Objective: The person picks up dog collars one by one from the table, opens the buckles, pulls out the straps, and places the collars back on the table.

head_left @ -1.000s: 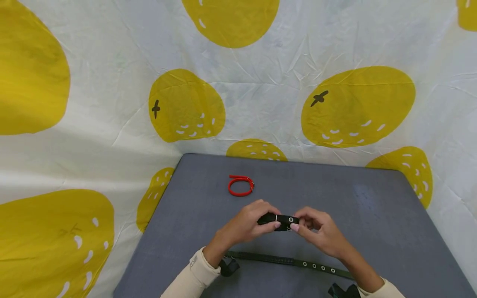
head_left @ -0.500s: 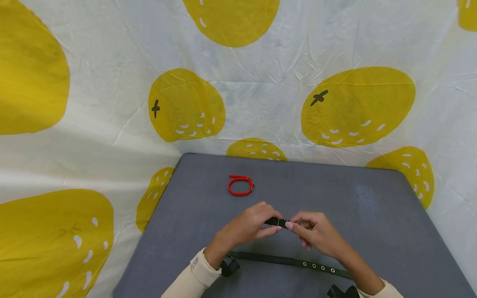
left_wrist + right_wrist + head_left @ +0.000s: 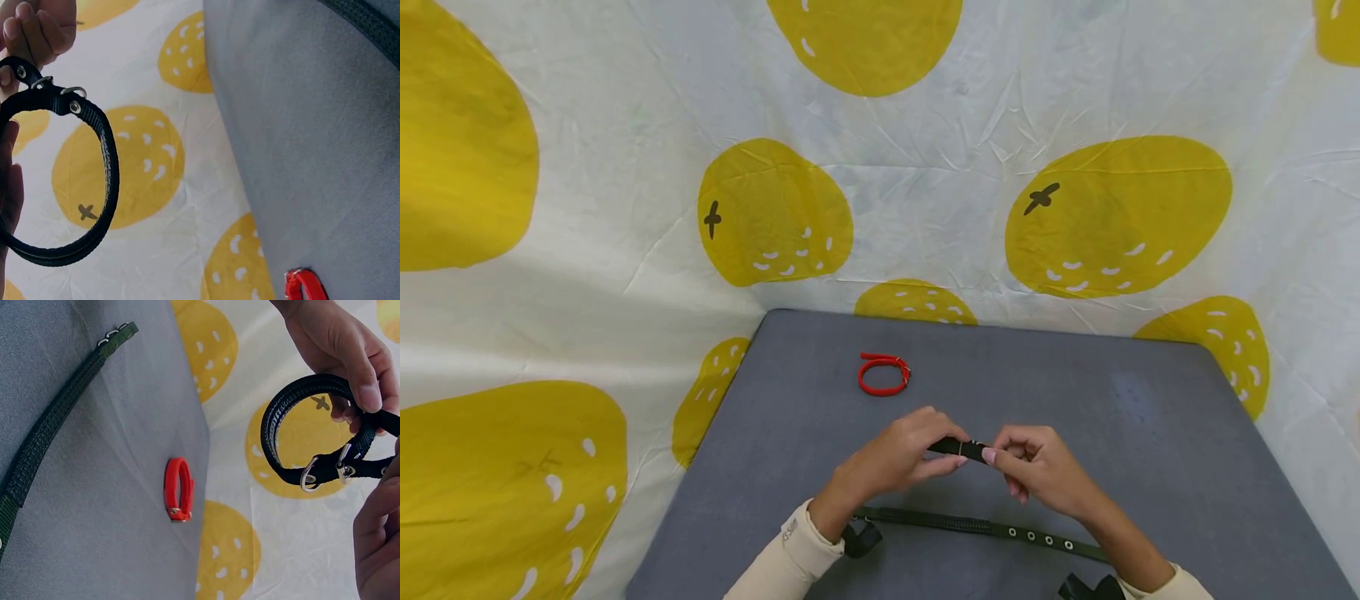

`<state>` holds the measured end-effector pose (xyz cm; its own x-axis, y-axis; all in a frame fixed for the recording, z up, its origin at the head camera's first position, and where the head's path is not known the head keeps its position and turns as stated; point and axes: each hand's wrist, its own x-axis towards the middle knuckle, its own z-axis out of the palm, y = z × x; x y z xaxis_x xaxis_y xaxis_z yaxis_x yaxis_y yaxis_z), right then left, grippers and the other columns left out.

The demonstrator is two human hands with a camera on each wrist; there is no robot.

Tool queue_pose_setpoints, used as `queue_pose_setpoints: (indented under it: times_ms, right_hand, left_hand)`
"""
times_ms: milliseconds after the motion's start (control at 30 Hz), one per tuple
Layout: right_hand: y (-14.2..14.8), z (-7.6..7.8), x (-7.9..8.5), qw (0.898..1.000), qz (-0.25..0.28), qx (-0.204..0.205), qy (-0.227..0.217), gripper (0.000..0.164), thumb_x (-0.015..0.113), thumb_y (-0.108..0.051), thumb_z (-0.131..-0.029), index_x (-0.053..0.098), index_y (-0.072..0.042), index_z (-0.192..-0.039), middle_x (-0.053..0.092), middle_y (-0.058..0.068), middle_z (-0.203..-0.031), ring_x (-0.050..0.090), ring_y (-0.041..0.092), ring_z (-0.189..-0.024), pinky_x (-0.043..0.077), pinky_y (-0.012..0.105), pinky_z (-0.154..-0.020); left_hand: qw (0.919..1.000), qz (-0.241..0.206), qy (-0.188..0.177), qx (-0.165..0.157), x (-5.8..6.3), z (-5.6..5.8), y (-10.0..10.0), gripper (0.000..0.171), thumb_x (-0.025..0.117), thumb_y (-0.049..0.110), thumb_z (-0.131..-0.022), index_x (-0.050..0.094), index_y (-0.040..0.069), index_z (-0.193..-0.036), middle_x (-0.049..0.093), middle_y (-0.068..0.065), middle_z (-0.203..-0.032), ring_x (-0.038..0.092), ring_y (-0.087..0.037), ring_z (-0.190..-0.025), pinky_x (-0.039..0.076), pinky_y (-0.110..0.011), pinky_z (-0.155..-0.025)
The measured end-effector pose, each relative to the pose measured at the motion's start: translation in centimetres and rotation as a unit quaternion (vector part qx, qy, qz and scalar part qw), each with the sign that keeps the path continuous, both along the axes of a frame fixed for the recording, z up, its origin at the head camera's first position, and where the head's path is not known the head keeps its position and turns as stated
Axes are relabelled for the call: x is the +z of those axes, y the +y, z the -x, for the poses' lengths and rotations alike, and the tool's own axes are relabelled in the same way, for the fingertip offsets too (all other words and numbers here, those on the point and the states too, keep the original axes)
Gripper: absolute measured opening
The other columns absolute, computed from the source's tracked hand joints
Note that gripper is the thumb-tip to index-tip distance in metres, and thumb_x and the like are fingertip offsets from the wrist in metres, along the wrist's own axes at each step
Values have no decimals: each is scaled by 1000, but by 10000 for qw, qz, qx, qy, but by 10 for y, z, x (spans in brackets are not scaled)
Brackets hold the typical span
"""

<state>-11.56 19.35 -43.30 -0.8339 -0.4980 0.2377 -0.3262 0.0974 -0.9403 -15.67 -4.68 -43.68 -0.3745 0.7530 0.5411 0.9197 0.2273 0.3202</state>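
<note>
A black collar, bent into a loop, is held up between both hands. It has a silver buckle, a D-ring and metal eyelets. My left hand grips the side of the loop, with thumb and fingertips on the band. My right hand pinches the strap's end beside the buckle, thumb on the near side. In the left wrist view the strap end runs from the buckle area up to the right fingers. How far the strap passes through the buckle is partly hidden.
A red collar, buckled in a ring, lies toward the back of the grey table. A dark green collar with several eyelets stretches across the near side, below my hands. A white cloth with yellow fruit shapes hangs behind.
The black collar has turned so that mostly its edge shows in the head view. My right hand moved slightly left, then back to the right. The red and green collars stay put.
</note>
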Motion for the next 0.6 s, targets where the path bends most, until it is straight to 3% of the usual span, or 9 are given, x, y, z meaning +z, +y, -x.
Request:
queue_pose_setpoints:
  times_ms: [233,600]
  right_hand:
    - [1,0,1,10000,-37,-52,46,23,52,3,-94,59,-9,-76,50,7,-49,47,14,-37,43,28,-35]
    - [-2,1,1,9991,-281,-166,255,28,60,-4,-92,53,-15,-67,33,4,-46,30,5,-35,31,21,-32]
  left_hand:
    - [9998,-57,-190,-53,2,0,-2,25,65,27,-91,61,14,-112,59,8,-100,48,-2,-87,38,-7,-74]
    - [9998,194,21,-15,3,-1,1,25,66,28,-90,62,15,-111,59,9,-99,46,0,-86,38,-7,-74]
